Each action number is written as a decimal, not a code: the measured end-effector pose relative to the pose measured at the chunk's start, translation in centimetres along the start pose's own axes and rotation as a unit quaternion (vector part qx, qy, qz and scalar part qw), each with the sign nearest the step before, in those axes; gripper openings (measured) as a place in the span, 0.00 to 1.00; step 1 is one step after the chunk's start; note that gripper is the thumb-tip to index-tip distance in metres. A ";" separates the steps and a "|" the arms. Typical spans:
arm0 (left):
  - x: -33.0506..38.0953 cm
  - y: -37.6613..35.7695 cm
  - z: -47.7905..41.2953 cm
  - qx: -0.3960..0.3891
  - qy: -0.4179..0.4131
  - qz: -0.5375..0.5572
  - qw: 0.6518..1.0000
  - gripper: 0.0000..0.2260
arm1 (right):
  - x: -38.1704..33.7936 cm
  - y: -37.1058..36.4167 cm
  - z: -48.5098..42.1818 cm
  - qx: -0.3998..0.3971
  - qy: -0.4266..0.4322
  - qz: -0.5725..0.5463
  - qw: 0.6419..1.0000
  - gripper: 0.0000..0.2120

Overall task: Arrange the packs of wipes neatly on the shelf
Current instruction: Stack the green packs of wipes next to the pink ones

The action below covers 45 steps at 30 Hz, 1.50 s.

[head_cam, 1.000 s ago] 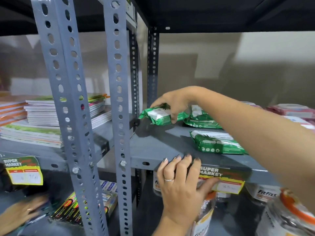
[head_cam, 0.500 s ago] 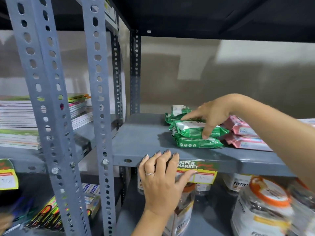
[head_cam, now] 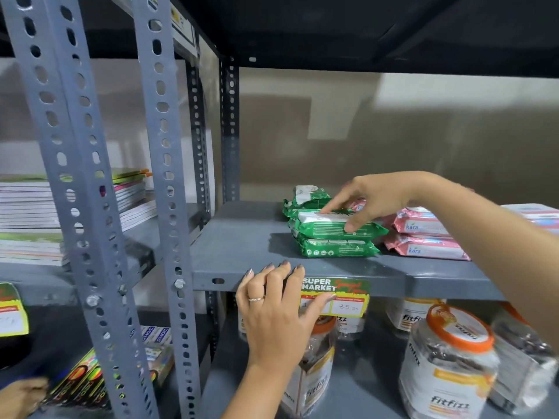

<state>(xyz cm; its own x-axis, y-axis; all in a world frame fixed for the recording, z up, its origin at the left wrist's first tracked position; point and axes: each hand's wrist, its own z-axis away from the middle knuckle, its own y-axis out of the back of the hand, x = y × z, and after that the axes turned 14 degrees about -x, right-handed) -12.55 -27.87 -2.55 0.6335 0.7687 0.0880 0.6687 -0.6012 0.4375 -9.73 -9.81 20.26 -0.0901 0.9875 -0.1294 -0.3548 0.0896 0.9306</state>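
Note:
Two green packs of wipes are stacked on the grey shelf. My right hand rests on the top green pack, index finger on its top and thumb on its front face. The lower green pack lies flat beneath it. A third green pack sits behind the stack. Two pink packs are stacked just to the right, with more packs partly hidden behind my arm. My left hand grips the shelf's front edge, fingers hooked over it.
A yellow and green price tag hangs on the shelf lip beside my left hand. Orange-lidded jars fill the shelf below. Perforated grey uprights stand at left, with stacked notebooks beyond. Another person's hand shows at bottom left.
My right hand carried a green pack from the shelf's left side rightward and set it on top of another green pack. My left hand stayed on the shelf edge.

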 end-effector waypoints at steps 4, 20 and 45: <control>0.0 0.2 0.0 0.000 -0.001 -0.001 1.000 0.25 | -0.4 -0.7 -0.3 0.050 -0.031 0.023 0.998 0.25; 0.1 0.0 0.0 0.000 0.001 -0.005 1.000 0.25 | -1.4 -2.3 -0.2 0.123 -0.094 0.019 0.988 0.32; 0.0 -0.1 0.0 0.007 0.006 -0.003 1.000 0.24 | -0.8 -0.8 -0.7 0.028 -0.048 0.067 0.996 0.27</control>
<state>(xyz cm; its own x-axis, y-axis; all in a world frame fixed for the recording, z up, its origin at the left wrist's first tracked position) -12.60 -27.79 -2.58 0.6254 0.7743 0.0965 0.6771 -0.5999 0.4261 -10.04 -10.72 19.40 -0.0437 0.9987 0.0276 -0.2938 -0.0392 0.9551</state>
